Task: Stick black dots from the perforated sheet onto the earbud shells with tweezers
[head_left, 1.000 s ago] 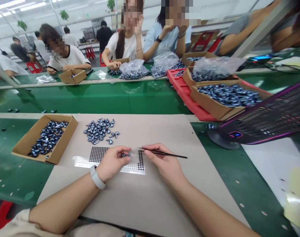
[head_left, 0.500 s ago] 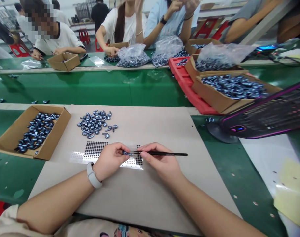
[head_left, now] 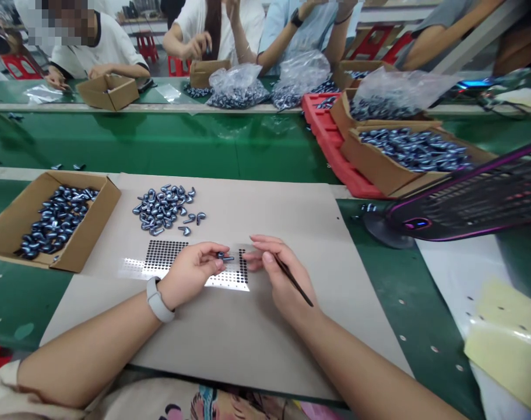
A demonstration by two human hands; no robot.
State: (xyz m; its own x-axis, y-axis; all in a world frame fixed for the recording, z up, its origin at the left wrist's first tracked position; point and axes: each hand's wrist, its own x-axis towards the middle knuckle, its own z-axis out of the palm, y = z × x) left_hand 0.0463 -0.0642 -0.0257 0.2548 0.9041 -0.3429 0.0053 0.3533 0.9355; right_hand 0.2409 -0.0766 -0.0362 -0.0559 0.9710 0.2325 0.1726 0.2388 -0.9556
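Note:
My left hand (head_left: 189,274), with a grey band on its wrist, pinches a shiny dark-blue earbud shell (head_left: 224,257) by its rounded end, the stem pointing right. To the right of it, my right hand (head_left: 287,271) keeps dark, thin tweezers (head_left: 294,281) between thumb and palm, slanting back towards the wrist. Its fingers are stretched towards the shell but apart from it, and slightly blurred. Beneath both hands lies a clear sheet of small black round dots (head_left: 165,255), partly hidden by my left hand. Behind it, a loose pile of earbud shells (head_left: 162,207) rests on the beige board (head_left: 256,344).
A cardboard box (head_left: 88,236) of shells stands at the left. Across the green table are a red tray (head_left: 324,137), a box of shells (head_left: 416,150) and plastic bags (head_left: 239,87). A dark fan (head_left: 466,201) stands at right. Several people sit opposite.
The tweezers have left the earbud shell and swung round from pointing left to lying back in my right palm. My right fingers have opened out. The left hand still holds the shell.

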